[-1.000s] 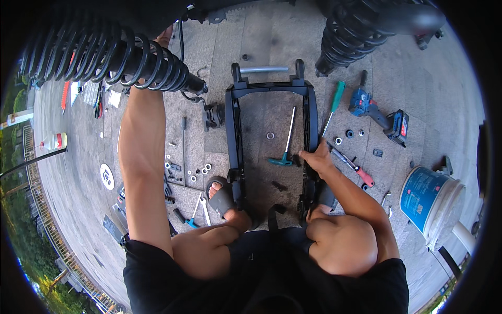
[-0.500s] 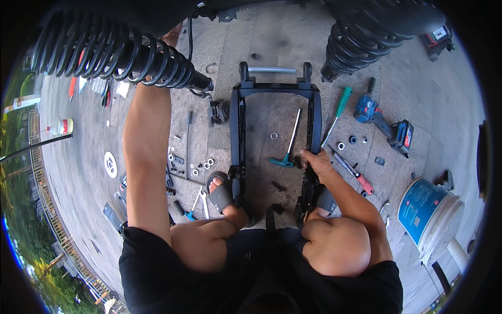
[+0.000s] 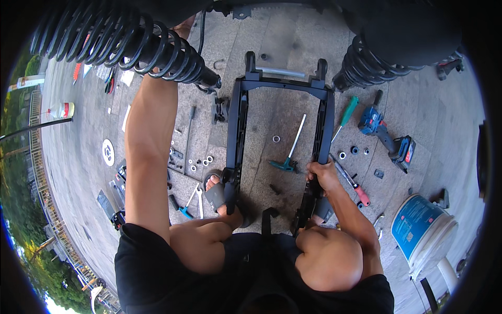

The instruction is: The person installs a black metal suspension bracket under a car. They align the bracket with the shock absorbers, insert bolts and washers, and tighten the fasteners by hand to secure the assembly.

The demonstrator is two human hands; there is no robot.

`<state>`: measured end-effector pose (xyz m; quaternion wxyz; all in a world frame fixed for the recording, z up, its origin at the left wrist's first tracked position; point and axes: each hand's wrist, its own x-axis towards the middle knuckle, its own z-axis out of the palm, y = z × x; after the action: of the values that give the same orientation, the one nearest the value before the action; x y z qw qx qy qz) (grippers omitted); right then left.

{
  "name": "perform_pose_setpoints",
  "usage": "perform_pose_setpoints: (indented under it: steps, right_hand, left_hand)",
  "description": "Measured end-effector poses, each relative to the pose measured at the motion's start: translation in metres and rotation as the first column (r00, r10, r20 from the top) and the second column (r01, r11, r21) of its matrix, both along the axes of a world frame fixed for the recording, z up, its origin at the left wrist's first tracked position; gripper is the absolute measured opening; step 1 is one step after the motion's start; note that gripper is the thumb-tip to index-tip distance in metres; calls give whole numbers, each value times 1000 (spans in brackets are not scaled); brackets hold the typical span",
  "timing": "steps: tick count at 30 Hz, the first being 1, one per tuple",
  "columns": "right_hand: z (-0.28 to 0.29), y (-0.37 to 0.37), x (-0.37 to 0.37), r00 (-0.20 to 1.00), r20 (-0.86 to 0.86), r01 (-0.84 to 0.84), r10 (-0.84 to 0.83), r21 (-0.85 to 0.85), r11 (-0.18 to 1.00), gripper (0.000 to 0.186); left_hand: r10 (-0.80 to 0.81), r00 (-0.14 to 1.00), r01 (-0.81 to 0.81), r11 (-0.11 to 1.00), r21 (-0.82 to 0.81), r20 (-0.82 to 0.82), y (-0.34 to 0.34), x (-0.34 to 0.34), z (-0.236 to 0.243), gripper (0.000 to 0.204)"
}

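My right hand (image 3: 325,175) is closed around the right arm of a black U-shaped frame (image 3: 285,83). Its crossbar faces away from me, and two upright lugs stand on it. The frame is between my feet, with its near ends close to my knees. My left arm reaches far forward behind a black coil-spring shock absorber (image 3: 180,60). Of my left hand (image 3: 184,26) only a small part shows beside the spring, near a dark cable (image 3: 202,31); its fingers are hidden. Inside the frame's outline, a green T-handle hex key (image 3: 285,165) and a metal ring (image 3: 276,138) lie on the paving.
A second coil-spring shock (image 3: 361,63) hangs at the upper right. On the right lie a green-handled screwdriver (image 3: 348,112), a blue cordless impact driver (image 3: 379,128) and a red-handled tool (image 3: 358,191), with a blue-and-white bucket (image 3: 423,225) nearer. Washers and a wrench (image 3: 200,201) lie left.
The frame's far end has risen and shifted slightly right, with my right hand still on its right arm. My left arm stays stretched forward. The whole view has shifted a little.
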<state>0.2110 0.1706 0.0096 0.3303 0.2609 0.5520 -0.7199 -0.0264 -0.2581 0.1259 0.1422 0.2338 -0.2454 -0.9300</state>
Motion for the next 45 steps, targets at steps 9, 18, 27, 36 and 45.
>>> perform_pose_setpoints:
  steps: [9, 18, 27, 36, 45]
  right_hand:
    - [47, -5, -26, 996, -88, -19, 15, -46, 999, 18]
    - [53, -11, -59, 991, -132, -16, 14, -11, 1000, 16]
    - [46, -10, -84, 974, -221, -61, 54, -27, 998, 17]
    - [52, -16, -103, 976, -219, -20, 8, -51, 998, 18]
    - [57, -23, -107, 975, -221, -2, -12, -61, 998, 18]
  left_hand:
    - [14, 1000, -14, 1000, 17, -11, 1, -1, -2, 32]
    - [26, 1000, -26, 999, 35, -15, -1, -5, -7, 32]
    - [45, 999, -44, 998, 41, -18, -4, -4, -7, 31]
    - [54, 999, -54, 998, 35, -5, -3, -4, -11, 30]
    - [57, 998, -57, 998, 31, -4, -6, -2, -12, 30]
